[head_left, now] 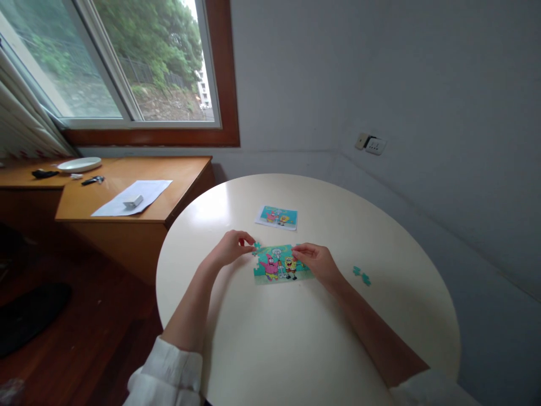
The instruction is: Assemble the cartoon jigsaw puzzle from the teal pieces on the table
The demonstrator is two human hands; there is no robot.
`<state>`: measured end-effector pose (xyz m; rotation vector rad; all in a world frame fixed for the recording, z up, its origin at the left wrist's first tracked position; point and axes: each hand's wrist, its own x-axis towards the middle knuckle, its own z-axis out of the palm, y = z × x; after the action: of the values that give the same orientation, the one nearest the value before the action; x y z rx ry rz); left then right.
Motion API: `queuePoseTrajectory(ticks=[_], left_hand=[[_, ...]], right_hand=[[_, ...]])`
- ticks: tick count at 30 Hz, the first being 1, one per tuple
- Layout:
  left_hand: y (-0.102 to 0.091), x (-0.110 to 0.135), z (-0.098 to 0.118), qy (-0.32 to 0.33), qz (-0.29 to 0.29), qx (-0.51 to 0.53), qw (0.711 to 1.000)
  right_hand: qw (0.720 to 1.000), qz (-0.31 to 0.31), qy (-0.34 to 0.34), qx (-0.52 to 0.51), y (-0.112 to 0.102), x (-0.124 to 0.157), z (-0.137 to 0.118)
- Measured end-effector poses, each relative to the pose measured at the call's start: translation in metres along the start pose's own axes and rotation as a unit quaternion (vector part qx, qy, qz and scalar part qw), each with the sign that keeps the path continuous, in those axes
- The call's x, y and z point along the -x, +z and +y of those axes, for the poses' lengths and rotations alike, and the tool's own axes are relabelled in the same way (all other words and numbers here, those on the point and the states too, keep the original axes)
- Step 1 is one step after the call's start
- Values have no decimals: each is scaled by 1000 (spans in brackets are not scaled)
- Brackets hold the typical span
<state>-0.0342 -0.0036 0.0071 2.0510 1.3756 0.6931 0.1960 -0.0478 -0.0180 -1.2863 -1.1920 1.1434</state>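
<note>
A partly joined cartoon jigsaw puzzle (270,269) lies on the round cream table (270,338), with pink and yellow figures on a teal ground. My left hand (234,246) is at its upper left corner, thumb and fingers closed on a small teal puzzle piece (257,246). My right hand (315,258) reaches over the puzzle's right part and hides some of it. Its fingertips are pinched at the upper edge; whether a piece is between them I cannot make out. Behind the puzzle lies a picture card (278,217) with the same scene.
Loose teal pieces (362,275) lie on the table to the right of my right hand. At the left stands a wooden desk (114,228) bearing a white sheet (147,194), a small white box (133,201) and a white plate (80,164). Walls adjoin the table behind and right.
</note>
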Motion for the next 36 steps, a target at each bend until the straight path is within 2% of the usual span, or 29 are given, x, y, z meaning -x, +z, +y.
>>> queuePoseTrajectory(ticks=[5, 14, 27, 31, 36], left_hand=[[-4, 3, 0, -17, -58, -19, 998], [-1, 3, -2, -42, -99, -62, 992], [1, 2, -1, -42, -93, -53, 993], [2, 2, -3, -39, -83, -40, 995], [2, 2, -5, -49, -93, -52, 993]], right_hand=[[1000, -3, -15, 17, -1, -2, 3], [999, -20, -6, 25, 0, -1, 3], [999, -18, -19, 34, -2, -1, 2], [997, 22, -64, 46, -18, -4, -8], [978, 157, -110, 78, -60, -6, -26]])
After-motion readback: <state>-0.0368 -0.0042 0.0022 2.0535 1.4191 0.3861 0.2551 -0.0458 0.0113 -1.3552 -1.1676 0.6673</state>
